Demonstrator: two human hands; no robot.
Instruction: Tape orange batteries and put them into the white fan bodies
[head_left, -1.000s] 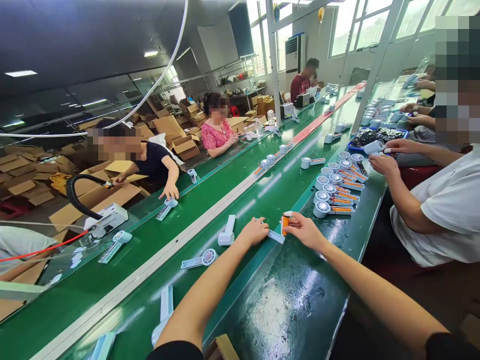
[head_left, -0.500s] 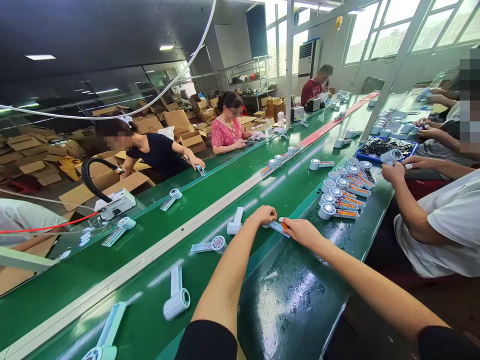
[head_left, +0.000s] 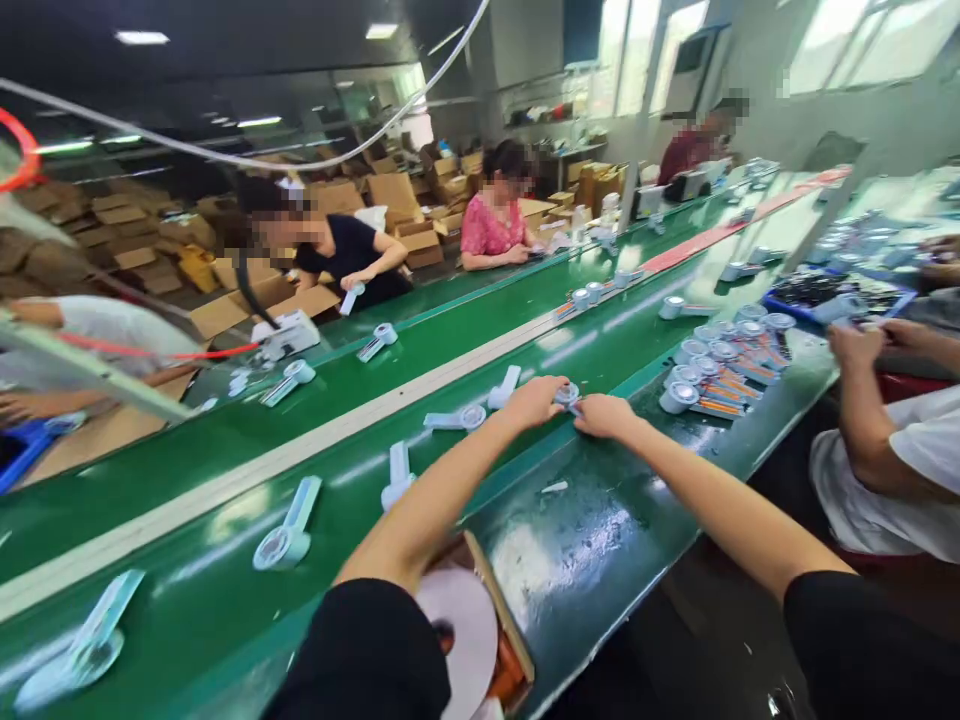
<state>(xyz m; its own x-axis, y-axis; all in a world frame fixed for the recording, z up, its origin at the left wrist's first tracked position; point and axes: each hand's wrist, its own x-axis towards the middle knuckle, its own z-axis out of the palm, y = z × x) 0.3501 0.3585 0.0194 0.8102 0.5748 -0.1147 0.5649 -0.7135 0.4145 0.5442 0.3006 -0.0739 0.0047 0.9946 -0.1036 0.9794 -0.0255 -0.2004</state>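
Between my two hands is a light-blue handheld fan housing (head_left: 568, 394), its round head showing and its handle mostly hidden. My left hand (head_left: 541, 400) grips it from the left with bent fingers. From the right, my right hand (head_left: 604, 415) closes on its other end. Both hands are over the near edge of the green conveyor belt, beside the worktable (head_left: 600, 520). To the right stands a cluster of similar fan housings (head_left: 681, 396) with orange parts in their handles. Another open fan housing (head_left: 504, 388) lies on the belt just left of my left hand.
More housings (head_left: 283, 540) lie along the belt, which a pale rail (head_left: 330, 432) divides. A carton with a white reel (head_left: 461, 635) is below my left arm. A blue tray (head_left: 832, 300) of dark parts stands at right. Co-workers (head_left: 349, 255) sit on both sides.
My view has swung left. The fan housing in my hands now shows its round head, and the orange piece by my right hand is out of sight. A co-worker opposite has lifted a housing.
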